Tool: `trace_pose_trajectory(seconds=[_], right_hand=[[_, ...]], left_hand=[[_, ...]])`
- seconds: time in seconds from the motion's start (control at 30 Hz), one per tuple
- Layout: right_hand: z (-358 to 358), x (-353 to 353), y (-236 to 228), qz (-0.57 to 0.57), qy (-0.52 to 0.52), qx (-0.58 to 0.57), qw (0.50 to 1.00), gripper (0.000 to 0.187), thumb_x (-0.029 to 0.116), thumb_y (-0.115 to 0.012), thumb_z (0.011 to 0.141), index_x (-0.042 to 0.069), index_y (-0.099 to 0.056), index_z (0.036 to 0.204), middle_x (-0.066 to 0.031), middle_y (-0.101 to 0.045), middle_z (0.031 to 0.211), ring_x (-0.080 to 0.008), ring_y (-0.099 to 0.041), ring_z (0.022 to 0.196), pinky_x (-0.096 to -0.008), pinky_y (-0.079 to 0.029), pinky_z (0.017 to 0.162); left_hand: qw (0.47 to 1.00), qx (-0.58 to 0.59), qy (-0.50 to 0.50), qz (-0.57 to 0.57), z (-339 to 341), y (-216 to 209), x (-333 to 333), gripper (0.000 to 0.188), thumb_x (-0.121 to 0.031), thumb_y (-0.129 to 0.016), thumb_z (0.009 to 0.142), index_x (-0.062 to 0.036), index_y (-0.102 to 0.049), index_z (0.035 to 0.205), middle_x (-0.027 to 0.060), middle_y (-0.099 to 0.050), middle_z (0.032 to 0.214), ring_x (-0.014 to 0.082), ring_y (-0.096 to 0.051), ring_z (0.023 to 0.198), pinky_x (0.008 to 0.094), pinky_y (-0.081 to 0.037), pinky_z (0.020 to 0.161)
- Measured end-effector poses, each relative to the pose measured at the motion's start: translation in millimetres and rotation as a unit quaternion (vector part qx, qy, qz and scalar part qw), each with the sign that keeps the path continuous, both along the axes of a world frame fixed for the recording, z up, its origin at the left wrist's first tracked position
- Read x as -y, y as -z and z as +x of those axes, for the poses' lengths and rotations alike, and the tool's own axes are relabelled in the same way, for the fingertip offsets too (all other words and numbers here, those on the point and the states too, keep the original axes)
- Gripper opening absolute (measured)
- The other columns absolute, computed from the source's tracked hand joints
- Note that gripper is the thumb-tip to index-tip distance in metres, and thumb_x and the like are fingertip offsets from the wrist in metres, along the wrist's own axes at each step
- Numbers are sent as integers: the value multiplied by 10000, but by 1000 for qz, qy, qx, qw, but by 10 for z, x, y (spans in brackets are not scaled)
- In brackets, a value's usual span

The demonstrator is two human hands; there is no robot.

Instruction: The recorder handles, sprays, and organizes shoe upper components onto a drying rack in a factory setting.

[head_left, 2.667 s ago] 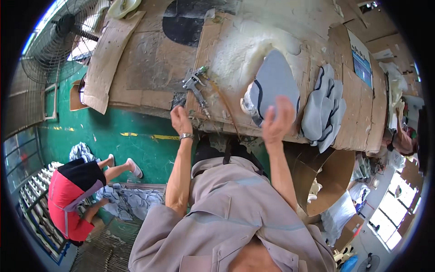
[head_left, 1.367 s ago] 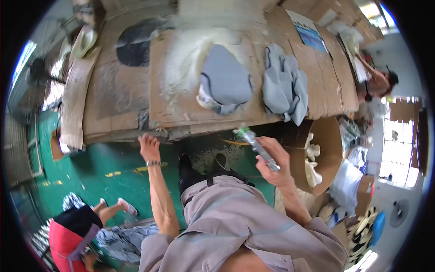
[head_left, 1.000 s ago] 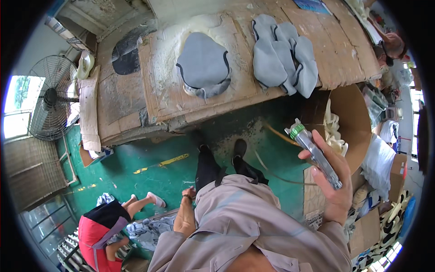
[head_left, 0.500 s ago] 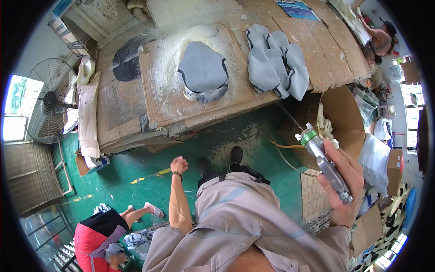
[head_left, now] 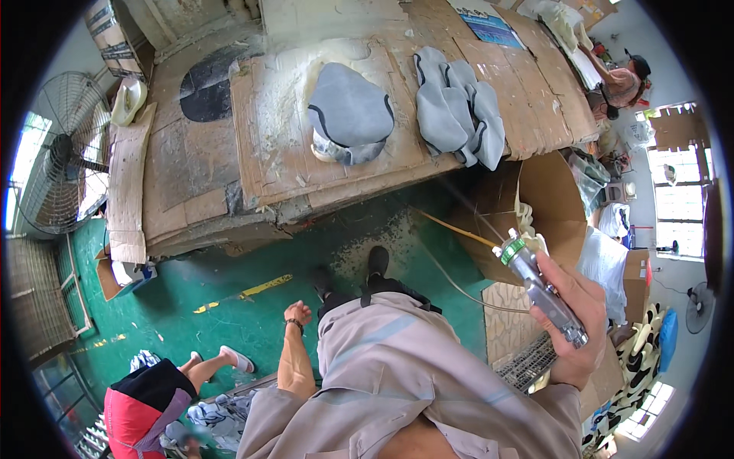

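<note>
Holding a silver-grey metal spray gun in the right hand, out to the right of the body, apart from the cardboard-covered table and near a brown cardboard box. Gripping it closely, with digits on both sides of its body. Slanting along its long axis from upper left to lower right: pointing up and leftward at the nozzle end with the green ring, toward the space under the table's near edge, and ending in bare metal fittings beside the palm. Reaching the nozzle's neighbourhood from the left with an amber hose; cannot tell whether joined to the gun or passing behind.

Hanging the left hand just beside the trousers, over the green floor, with fingers loosely curled; cannot tell whether around anything.

Facing a grey fabric cover with dark trim, laid over a whitish form on a stained cardboard sheet, with the narrower end away from the body and the broad end nearer. Facing also a heap of similar grey pieces just to its right, stretched lengthwise from far to near.
</note>
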State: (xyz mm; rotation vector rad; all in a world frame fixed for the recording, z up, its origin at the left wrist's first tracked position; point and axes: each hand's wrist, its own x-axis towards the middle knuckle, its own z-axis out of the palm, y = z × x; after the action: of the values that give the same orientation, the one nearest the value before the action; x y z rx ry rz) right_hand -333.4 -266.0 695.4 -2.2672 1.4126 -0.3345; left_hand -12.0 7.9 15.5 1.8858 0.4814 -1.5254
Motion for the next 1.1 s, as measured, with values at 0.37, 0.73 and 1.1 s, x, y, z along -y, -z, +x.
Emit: trace_pose_trajectory(seconds=[0.37,0.73,1.1], right_hand=[[886,-473,-26,-98,-34,3,995,581,194,-756,822,-35,-614,1337,-149,-690,942,-214,-652,794,-311,-490,729],[1344,-1208,-136,-132,-116,-25,984,639,9,-752,720,-48,-598,1337,-156,-662,850,-261,-657,730,-332,-503,648],[1152,-1730,-70,-132,-160,-56,977,606,103,-792,764,-61,-609,1317,-123,-612,736,-221,-585,609,-328,-440,561]], left_hand=[[994,-17,-107,-10,307,135,-492,224,-211,-624,977,-102,-578,1168,36,-636,780,206,-638,644,438,-574,624],[992,-1,-65,-111,582,114,-266,323,-255,-665,960,-60,-595,1208,63,-687,828,179,-678,659,360,-587,541],[995,-33,-47,-79,386,99,-585,340,-389,-569,1007,-74,-630,1120,40,-671,812,191,-668,697,401,-580,658]])
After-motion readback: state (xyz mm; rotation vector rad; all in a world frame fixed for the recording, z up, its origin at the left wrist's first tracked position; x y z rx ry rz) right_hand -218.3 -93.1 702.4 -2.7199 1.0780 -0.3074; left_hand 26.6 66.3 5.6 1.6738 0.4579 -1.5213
